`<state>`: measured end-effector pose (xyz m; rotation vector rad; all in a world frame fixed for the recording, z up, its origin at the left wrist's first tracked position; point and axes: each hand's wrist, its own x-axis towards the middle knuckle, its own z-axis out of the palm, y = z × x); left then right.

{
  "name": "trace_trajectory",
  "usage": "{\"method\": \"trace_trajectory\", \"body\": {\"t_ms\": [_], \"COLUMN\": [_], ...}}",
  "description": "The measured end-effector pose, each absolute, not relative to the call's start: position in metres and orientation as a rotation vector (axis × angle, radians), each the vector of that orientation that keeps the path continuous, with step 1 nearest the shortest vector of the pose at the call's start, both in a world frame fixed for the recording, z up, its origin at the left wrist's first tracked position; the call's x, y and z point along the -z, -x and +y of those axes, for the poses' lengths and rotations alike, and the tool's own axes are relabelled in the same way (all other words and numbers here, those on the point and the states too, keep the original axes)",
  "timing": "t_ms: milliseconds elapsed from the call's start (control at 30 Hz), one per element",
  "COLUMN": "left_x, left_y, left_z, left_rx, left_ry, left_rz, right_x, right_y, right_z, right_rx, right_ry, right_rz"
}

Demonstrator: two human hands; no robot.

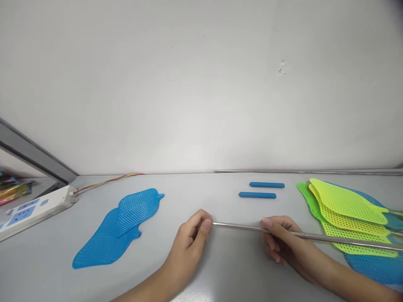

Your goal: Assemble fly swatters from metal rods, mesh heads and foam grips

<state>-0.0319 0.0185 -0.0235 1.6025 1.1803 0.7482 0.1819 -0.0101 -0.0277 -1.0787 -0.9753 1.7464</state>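
Between my hands runs a thin telescopic metal rod (333, 239), stretching right to the picture's edge. My left hand (193, 237) pinches its thin left end between thumb and fingers. Further along, my right hand (283, 239) grips the rod, thumb on top and fingers curled below. Two blue plastic handle sleeves (267, 185) lie side by side beyond my right hand. On the left are two blue fly swatter heads (100, 245), one overlapping the other, each with a short socket. The rod passes over a pile of yellow, green and blue swatter heads (349, 201) on the right.
Along the wall lie more metal rods (302, 171). A white power strip (37, 212) with a red and yellow cable (110, 180) sits at the left, near a grey metal frame bar (34, 151). Colourful wrapped items (14, 188) are partly visible beyond it.
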Motion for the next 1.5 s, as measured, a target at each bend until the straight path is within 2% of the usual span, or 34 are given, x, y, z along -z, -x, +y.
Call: {"method": "trace_trajectory", "body": {"t_ms": [733, 967, 1267, 1500], "left_x": [0.021, 0.025, 0.022, 0.016], "left_y": [0.033, 0.037, 0.036, 0.033], "left_z": [0.022, 0.02, 0.019, 0.019], "left_rx": [-0.59, -0.566, -0.485, -0.279], "left_ry": [-1.711, -1.829, -1.989, -2.236], "left_rz": [1.103, 1.106, 1.032, 0.94], "right_x": [0.028, 0.031, 0.028, 0.021], "right_y": [-0.182, -0.188, -0.187, -0.188], "right_z": [-0.007, -0.009, -0.011, -0.019], "right_rx": [-1.778, -1.847, -1.768, -1.606], "right_ry": [1.085, 1.096, 1.193, 1.412], "right_rz": [-0.97, -1.284, -1.45, -1.688]}}
